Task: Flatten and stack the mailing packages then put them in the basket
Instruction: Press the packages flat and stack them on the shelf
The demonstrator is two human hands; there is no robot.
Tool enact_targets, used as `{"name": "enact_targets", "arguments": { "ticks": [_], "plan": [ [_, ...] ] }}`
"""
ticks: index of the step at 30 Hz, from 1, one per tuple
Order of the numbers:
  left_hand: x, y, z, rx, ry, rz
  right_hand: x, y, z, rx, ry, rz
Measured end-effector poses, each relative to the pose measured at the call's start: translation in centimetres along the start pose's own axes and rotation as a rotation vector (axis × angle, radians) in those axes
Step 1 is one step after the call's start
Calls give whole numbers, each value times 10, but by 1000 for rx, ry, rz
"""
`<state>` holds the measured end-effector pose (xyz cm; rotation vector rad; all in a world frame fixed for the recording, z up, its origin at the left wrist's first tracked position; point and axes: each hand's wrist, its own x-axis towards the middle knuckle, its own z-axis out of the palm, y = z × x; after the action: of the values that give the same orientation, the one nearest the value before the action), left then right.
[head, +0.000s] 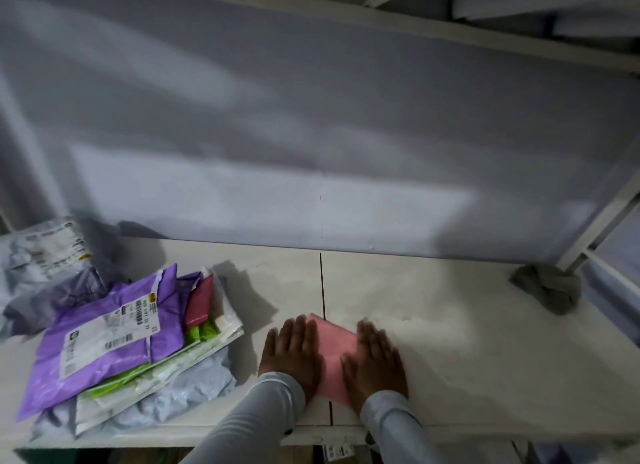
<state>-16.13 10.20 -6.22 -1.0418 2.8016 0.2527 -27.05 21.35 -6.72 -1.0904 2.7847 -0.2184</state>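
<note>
Lower centre of frame: my left hand (291, 353) and right hand (375, 358), fingers straight, press the pink package (336, 354) flat on the table (467, 342); stroking outward should expel air evenly.

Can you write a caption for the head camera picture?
Both hands, left hand and right hand, press a pink package flat.

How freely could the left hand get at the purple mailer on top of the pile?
Probably yes. The left hand lies flat on the pink package, holding nothing, and the purple mailer lies uncovered on top of the pile to its left, with only bare table between them.
</note>
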Motion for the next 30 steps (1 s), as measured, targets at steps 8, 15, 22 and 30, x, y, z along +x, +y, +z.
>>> {"name": "enact_targets", "arguments": {
  "ticks": [8, 15, 22, 30],
  "plan": [
    [9, 3, -45, -590, -140, -287, 8, 10, -12, 117, 63, 156],
    [3, -27, -88, -760, 128, -193, 22, -33, -70, 594, 465, -167],
    [-35, -153, -141, -555, 791, -29, 19, -155, -96, 752, 780, -583],
    [-111, -299, -93, -349, 444, -482, -28, -251, -27, 312, 344, -928]
  ]
}}
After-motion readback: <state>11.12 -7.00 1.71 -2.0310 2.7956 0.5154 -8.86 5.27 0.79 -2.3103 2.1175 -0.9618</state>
